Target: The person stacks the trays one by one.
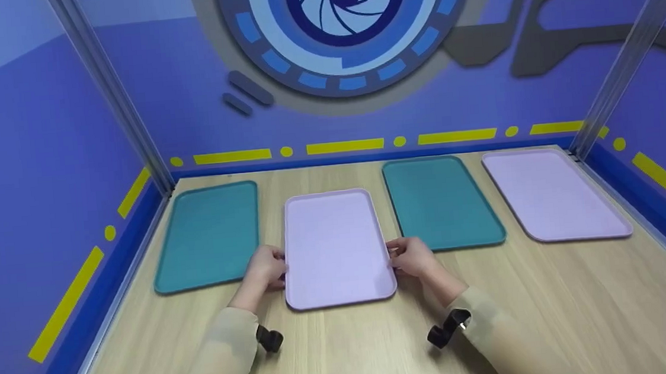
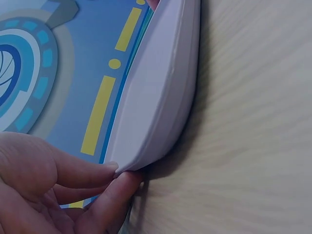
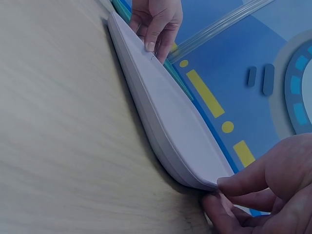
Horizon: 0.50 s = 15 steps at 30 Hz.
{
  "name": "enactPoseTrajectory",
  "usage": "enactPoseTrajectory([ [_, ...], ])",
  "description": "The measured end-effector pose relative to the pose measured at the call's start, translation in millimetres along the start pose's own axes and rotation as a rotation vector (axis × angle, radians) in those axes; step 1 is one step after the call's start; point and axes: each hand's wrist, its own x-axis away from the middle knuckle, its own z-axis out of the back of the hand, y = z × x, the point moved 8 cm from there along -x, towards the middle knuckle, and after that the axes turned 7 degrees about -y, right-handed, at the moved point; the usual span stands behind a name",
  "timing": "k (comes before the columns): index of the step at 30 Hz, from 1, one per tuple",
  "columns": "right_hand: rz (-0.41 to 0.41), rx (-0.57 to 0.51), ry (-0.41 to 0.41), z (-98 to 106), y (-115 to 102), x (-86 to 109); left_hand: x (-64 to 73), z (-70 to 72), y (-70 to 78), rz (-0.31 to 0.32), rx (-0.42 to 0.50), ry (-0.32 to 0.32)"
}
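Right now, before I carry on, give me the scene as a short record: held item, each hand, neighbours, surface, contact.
Held item: pale pink tray
Left hand: pinches the tray's left edge
Right hand: pinches the tray's right edge
Left neighbour: teal tray
Right neighbours: second teal tray, then another pink tray at far right
Surface: light wood-grain table
Held tray touching table: cannot tell; a shadow runs along its near edge
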Motion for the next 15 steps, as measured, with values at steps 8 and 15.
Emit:
enactPoseTrajectory([
  [8, 0.039, 0.081, 0.025, 1, -10, 4.4, 2.6, 1.3, 0.1, 0.016, -0.006, -0.024],
  [15, 0.154, 0.145, 0.103, 4, -38, 9.6, 13.5, 19.9, -2.1, 0.066, 0.071, -0.087],
])
